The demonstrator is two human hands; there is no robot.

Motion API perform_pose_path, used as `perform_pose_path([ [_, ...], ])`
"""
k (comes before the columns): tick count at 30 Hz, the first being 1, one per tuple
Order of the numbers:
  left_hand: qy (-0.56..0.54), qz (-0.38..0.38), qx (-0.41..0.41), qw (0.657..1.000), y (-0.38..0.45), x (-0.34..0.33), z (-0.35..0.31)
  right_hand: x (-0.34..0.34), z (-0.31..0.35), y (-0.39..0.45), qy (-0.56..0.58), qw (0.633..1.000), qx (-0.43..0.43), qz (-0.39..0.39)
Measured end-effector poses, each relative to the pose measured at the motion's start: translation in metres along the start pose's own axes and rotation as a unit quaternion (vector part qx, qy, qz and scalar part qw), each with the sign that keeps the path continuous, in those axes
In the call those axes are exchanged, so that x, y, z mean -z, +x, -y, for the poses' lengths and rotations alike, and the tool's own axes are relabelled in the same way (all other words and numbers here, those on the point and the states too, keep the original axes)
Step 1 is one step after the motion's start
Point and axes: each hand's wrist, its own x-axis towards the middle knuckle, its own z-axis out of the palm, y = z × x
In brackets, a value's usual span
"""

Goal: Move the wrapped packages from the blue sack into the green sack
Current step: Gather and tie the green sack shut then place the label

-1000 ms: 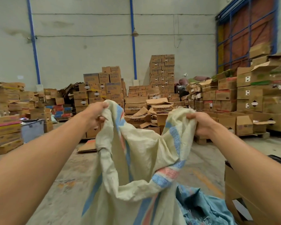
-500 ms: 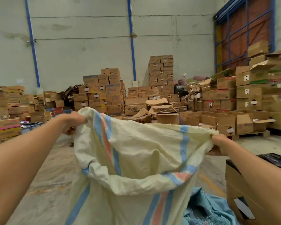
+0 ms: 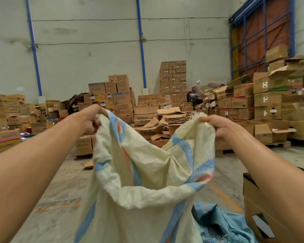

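Note:
I hold up a pale yellow-green woven sack point(image 3: 147, 172) with blue and pink stripes in front of me. My left hand point(image 3: 91, 120) grips the left side of its rim and my right hand point(image 3: 218, 127) grips the right side, both fists closed on the fabric. The mouth sags open between them, and its inside is hidden by the folded near edge. A crumpled blue sack point(image 3: 221, 223) lies on the floor behind it at the lower right. No wrapped packages show.
A brown cardboard box point(image 3: 263, 207) stands close at my right. Stacks of cardboard boxes point(image 3: 172, 81) on pallets line the far wall and both sides. Bare concrete floor point(image 3: 60, 190) stretches ahead on the left.
After spreading the sack's mouth wide half a second ago, my hands have come closer together and risen, so the rim now sags in a deep fold between them.

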Motion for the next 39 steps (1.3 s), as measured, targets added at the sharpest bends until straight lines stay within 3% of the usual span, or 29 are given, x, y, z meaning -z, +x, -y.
perform_pose_path([
  [4, -0.058, 0.176, -0.076, 0.98, -0.014, -0.027, -0.007, -0.04, 0.0, -0.002, 0.111, 0.987, 0.065, 0.095],
  [7, -0.013, 0.29, -0.123, 0.949, -0.032, -0.05, 0.0, -0.07, -0.01, -0.003, 0.116, 0.974, 0.129, 0.144],
  [10, -0.007, 0.369, -0.113, 0.923, -0.032, -0.061, 0.014, -0.093, -0.031, 0.001, 0.088, 0.974, 0.114, 0.173],
  [17, 0.193, 0.251, -0.181, 0.931, -0.041, -0.079, 0.037, -0.097, -0.071, 0.02, 0.048, 0.968, 0.118, 0.218],
  [19, 0.192, 0.212, -0.187, 0.94, -0.043, -0.08, 0.041, -0.098, -0.073, 0.022, 0.065, 0.973, 0.135, 0.174],
  [22, 0.261, 0.146, -0.073, 0.952, -0.047, -0.067, 0.067, -0.098, -0.068, 0.029, 0.124, 0.978, 0.163, 0.049],
  [25, 0.377, 0.266, 0.102, 0.881, -0.063, -0.058, 0.119, -0.099, -0.064, 0.034, 0.145, 0.973, 0.171, -0.047],
  [27, 0.336, 0.32, 0.112, 0.879, -0.067, -0.06, 0.144, -0.101, -0.062, 0.035, 0.134, 0.969, 0.192, -0.085],
  [28, 0.316, 0.306, 0.085, 0.894, -0.067, -0.061, 0.15, -0.1, -0.061, 0.035, 0.126, 0.966, 0.205, -0.1],
  [30, 0.321, 0.198, -0.022, 0.926, -0.058, -0.061, 0.144, -0.093, -0.061, 0.037, 0.072, 0.96, 0.239, -0.126],
  [32, 0.327, 0.02, -0.143, 0.934, -0.049, -0.055, 0.128, -0.08, -0.062, 0.04, -0.049, 0.952, 0.264, -0.15],
  [33, 0.287, -0.048, -0.162, 0.943, -0.046, -0.052, 0.116, -0.074, -0.063, 0.039, -0.109, 0.945, 0.27, -0.15],
  [34, 0.21, -0.068, -0.142, 0.965, -0.046, -0.049, 0.1, -0.07, -0.063, 0.039, -0.149, 0.939, 0.275, -0.143],
  [36, 0.027, 0.011, -0.025, 0.999, -0.056, -0.045, 0.065, -0.07, -0.063, 0.034, -0.162, 0.941, 0.276, -0.107],
  [39, -0.101, 0.049, 0.038, 0.993, -0.062, -0.037, 0.029, -0.086, -0.063, 0.014, -0.143, 0.947, 0.285, 0.045],
])
